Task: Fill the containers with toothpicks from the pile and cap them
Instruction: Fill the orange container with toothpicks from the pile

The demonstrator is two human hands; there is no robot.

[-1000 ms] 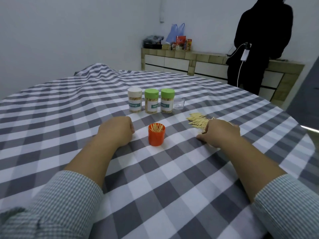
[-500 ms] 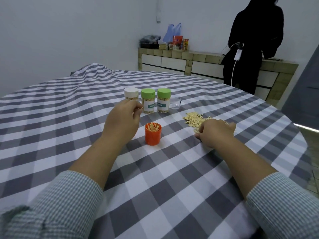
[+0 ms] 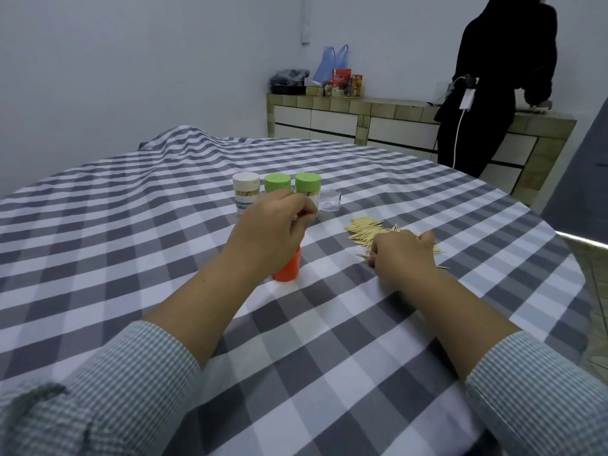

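Observation:
An orange container stands on the checked tablecloth, its top hidden behind my left hand. That hand hovers over it with fingers curled, thumb against fingertips, and nothing visible between them. Behind stand a white-capped container and two green-capped containers, all holding toothpicks. A small clear cap lies just right of them. My right hand rests on the near edge of the loose toothpick pile, fingers curled down over some toothpicks whose tips stick out at its left.
The round table's edge curves close on the right. A person in black stands at the tiled counter behind, which carries bags and packets. The cloth bunches up at the far left.
My left hand has lifted off the cloth and moved forward and right, over the orange container toward the capped ones. My right hand stays on the pile. The camera has tilted slightly.

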